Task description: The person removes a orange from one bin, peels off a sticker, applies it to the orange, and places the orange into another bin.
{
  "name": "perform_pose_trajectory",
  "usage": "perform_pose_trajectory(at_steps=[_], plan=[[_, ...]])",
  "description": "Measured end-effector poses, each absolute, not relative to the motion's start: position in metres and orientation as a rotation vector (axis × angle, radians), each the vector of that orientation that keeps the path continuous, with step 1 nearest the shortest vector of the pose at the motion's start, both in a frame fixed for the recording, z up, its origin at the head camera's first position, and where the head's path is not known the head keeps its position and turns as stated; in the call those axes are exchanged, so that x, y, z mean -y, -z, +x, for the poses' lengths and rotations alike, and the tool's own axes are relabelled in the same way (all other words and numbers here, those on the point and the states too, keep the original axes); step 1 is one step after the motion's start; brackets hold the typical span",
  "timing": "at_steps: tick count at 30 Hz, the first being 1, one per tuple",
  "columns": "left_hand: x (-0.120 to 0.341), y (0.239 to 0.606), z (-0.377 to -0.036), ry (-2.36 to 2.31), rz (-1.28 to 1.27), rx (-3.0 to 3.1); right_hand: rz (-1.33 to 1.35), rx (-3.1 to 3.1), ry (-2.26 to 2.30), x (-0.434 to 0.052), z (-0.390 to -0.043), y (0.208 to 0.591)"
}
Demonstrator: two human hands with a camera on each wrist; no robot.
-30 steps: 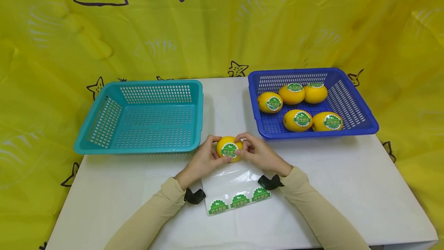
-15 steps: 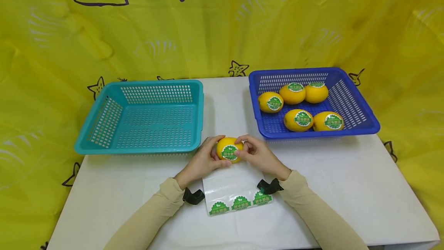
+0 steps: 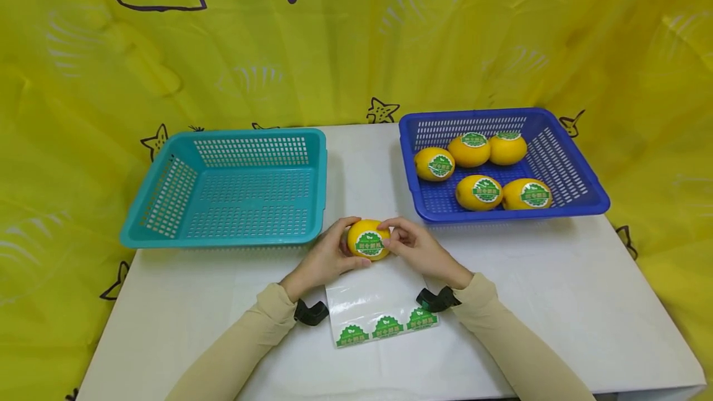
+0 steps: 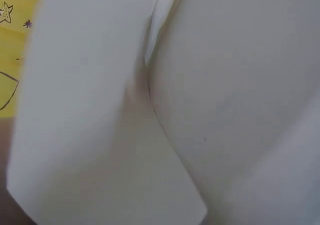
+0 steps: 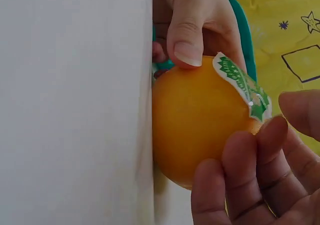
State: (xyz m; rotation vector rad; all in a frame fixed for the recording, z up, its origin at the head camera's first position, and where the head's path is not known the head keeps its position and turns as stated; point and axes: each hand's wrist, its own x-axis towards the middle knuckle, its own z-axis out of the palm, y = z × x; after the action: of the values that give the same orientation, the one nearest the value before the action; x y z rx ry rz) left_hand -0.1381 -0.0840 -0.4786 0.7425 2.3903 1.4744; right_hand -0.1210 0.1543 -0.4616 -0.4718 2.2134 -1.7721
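Between the two baskets, near the front edge of the teal basket [image 3: 228,187], a yellow lemon [image 3: 367,239] is held on the white surface [image 3: 557,302]. It is gripped from one side by the left hand [image 3: 325,258] with curled fingers, and from the other by the right hand [image 3: 414,251], whose fingertips are pressed at the green sticker [image 3: 370,244] on it. Just in front of the lemon a sticker sheet [image 3: 379,308] is laid. Well to the right of the teal basket, five labelled lemons are kept in a blue basket [image 3: 562,159].
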Motion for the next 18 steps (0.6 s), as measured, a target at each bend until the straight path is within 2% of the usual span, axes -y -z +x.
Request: perform_pose_trajectory(at_steps=[8,14,18], plan=[[0.077,0.466,-0.133,-1.439,0.811,-2.462,-0.495,-2.248,1.812,-0.186,-0.101,0.428],[0.062,0.441,-0.129,-1.430,0.852,-2.522,-0.558,-2.366,1.958,-0.233,-0.092,0.401],[0.044,0.420,-0.135,-1.501,0.881,-2.486,-0.472,-2.425,2.110,-0.270,-0.088,0.387]])
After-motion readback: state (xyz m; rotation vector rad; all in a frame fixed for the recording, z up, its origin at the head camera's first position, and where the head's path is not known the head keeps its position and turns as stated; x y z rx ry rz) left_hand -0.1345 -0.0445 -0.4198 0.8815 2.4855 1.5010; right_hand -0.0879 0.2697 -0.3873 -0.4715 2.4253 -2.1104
